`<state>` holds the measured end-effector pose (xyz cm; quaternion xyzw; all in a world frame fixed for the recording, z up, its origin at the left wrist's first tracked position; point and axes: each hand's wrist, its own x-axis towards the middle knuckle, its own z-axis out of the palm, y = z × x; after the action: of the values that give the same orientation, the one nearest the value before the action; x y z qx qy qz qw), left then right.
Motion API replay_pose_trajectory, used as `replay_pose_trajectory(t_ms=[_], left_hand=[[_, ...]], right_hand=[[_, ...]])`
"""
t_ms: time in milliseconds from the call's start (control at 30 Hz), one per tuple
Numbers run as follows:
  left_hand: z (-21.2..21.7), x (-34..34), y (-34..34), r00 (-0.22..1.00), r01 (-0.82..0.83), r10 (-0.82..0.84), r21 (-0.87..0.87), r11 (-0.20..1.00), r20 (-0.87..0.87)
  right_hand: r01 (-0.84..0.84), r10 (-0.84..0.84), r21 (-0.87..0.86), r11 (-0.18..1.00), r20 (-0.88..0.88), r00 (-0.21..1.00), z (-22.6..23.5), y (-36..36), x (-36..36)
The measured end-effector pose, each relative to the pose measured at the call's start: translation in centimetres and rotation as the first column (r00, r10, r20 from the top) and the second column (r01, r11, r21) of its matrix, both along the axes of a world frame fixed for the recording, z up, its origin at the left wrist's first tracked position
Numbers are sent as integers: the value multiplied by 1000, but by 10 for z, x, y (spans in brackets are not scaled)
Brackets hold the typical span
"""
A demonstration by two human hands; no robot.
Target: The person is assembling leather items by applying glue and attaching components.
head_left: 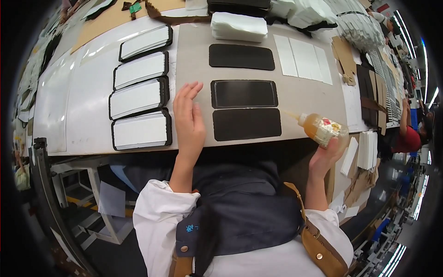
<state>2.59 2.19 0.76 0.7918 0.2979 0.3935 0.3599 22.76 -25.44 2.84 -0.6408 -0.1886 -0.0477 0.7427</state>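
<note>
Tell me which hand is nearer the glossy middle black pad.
Left. The left hand lies flat on the grey board just left of the glossy black pad, close to its edge. The right hand holds the glue bottle farther off to the pad's lower right.

Amber glue bottle [320,130] (white nozzle), three black pads [244,93] on grey board [304,99] — white-faced, black-rimmed panels [140,99] alongside.

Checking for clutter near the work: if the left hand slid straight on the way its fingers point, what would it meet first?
Probably nothing soon. The left hand points up the grey board, between the white-faced pads and the black pieces; that strip looks free to the board's far edge.
</note>
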Motion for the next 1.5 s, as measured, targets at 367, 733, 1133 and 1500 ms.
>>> replay_pose_trajectory(t_ms=[367,733,1133,1500], left_hand=[[-3,0,-1,1000,-4,4,7,1000,-1],[-3,-1,1,1000,-2,2,8,1000,3],[-1,-1,-1,1000,-15,15,0,1000,23],[0,-3,-4,996,-37,41,-43,998,73]], right_hand=[[-25,61,-158,987,221,973,-4,9,-13],[-259,279,-107,960,281,918,-6,35,-30],[-488,479,-58,871,327,815,-16,80,-46],[-599,595,-36,800,-82,799,36,116,-11]])
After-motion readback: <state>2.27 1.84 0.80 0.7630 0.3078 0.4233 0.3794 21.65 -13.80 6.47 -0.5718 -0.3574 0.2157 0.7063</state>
